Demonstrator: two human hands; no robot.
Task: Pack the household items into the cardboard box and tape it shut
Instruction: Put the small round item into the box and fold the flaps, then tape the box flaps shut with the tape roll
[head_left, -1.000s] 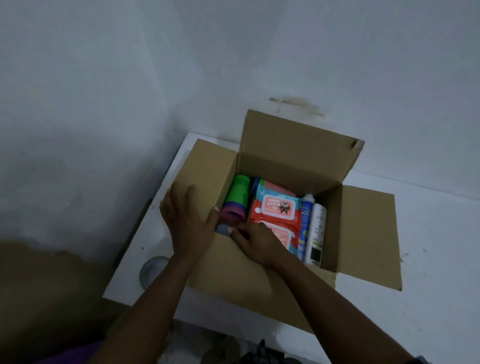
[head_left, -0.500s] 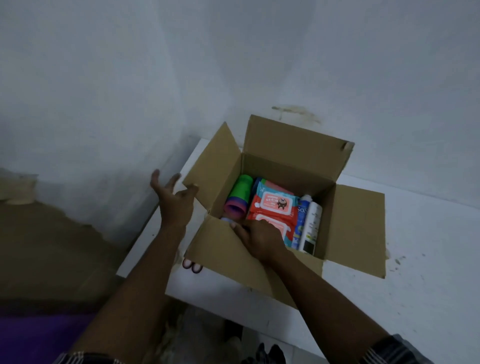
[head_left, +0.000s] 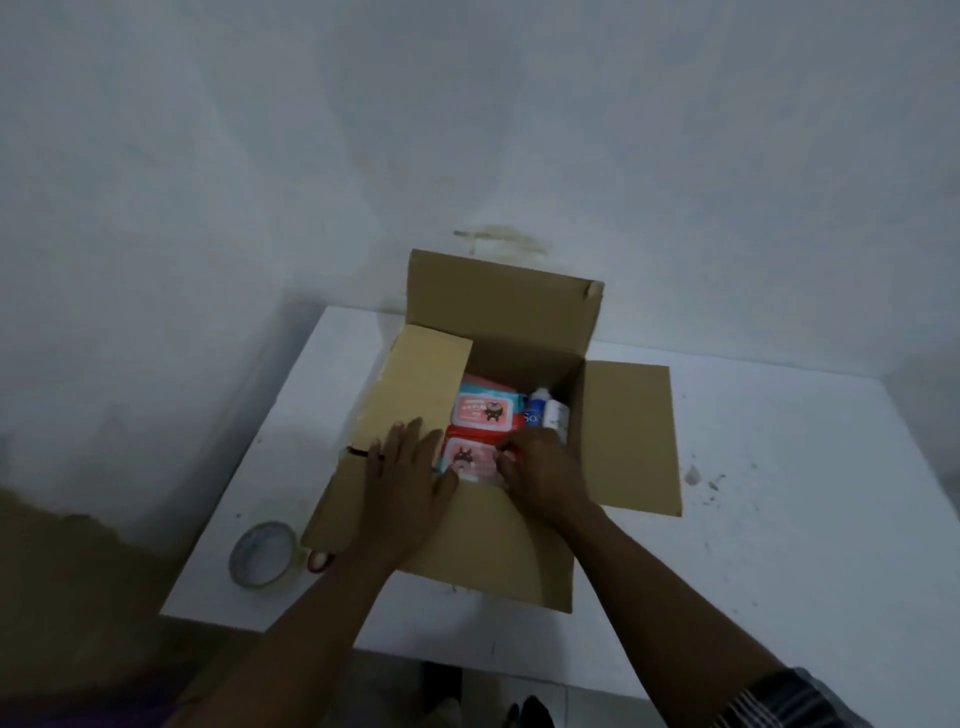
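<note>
A cardboard box (head_left: 498, 551) stands on a white table (head_left: 779, 519). Its left flap (head_left: 415, 379) is folded in over the opening, hiding the green and pink tube. My left hand (head_left: 405, 483) lies flat, fingers spread, on that flap's near end and the box's front edge. My right hand (head_left: 540, 473) reaches into the box over the front wall, fingers curled against the nearer of two pink wet-wipe packs (head_left: 470, 460). The farther pack (head_left: 485, 410) lies behind it. A blue bottle (head_left: 535, 410) and a white bottle (head_left: 557, 415) lie at the right inside. Far flap (head_left: 498, 296) and right flap (head_left: 628, 436) stand open.
A roll of clear tape (head_left: 262, 553) lies on the table's front left corner. Red scissor handles (head_left: 319, 561) poke out beside the box's left front corner. White walls close in behind and to the left. The table's front edge is near my arms.
My left hand came from outside the box and pushed the left flap down over the opening, covering the green tube. The right hand stayed at the front of the box on the wipes.
</note>
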